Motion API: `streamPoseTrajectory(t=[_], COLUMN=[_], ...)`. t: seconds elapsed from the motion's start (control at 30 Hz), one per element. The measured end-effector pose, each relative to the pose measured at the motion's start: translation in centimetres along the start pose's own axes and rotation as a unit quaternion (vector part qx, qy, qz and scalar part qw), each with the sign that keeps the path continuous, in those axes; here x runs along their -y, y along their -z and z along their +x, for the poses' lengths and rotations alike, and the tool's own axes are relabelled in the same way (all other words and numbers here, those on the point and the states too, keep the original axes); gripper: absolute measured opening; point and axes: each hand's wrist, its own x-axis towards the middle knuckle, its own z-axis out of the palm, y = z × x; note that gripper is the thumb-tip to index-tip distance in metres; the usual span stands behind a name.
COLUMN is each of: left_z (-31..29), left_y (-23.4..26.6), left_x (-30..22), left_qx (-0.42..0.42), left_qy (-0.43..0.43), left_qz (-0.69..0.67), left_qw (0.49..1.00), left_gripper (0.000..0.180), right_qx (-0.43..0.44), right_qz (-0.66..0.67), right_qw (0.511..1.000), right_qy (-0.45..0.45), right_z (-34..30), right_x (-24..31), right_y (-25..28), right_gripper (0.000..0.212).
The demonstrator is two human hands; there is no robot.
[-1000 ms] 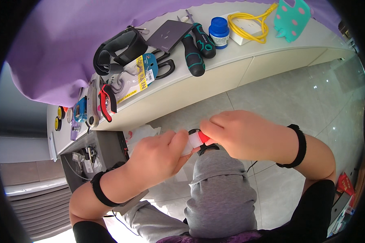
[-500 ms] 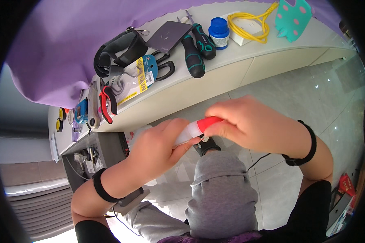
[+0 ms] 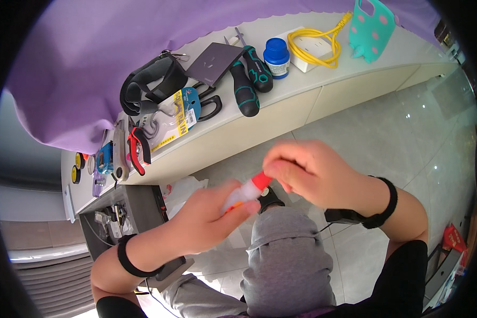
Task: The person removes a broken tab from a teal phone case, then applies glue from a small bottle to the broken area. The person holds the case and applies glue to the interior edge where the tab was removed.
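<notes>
Pinching red bottle cap (image 3: 260,181): right hand (image 3: 308,170) curled.

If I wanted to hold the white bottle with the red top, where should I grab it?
Probably hold the white bottle around its body, coming from the left, like the left hand. It slants, its red cap toward the upper right by the right hand, so the body seems the freer part to grip.

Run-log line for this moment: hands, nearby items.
left hand: holding white bottle | right hand: at red cap | red cap: on bottle | counter: red-handled pliers, blue jar
</notes>
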Motion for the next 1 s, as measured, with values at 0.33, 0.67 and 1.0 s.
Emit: streamPoseTrajectory(t=[0.33,0.67,1.0], left_z=[-6.0,-21.3,-28.3], left_y=[-1.9,-9.6,-16.6], left_x=[-0.6,-2.5,-2.2], left_qx=[-0.335,-0.476,-0.491], left_qy=[-0.29,-0.186,-0.195], left_qz=[0.603,0.565,0.226], left_qw=[0.663,0.648,0.818], left_gripper=[0.032,0.031,0.029], right_qx=[0.325,0.391,0.283], right_qz=[-0.217,-0.421,-0.533], right_qw=[0.914,0.819,0.766], right_qy=[-0.108,-0.003,0.222], right_z=[0.1,-9.2,-18.9], right_x=[7.0,17.1,18.7], right_y=[-0.5,-10.4,-17.1], right_gripper=[0.023,0.014,0.014])
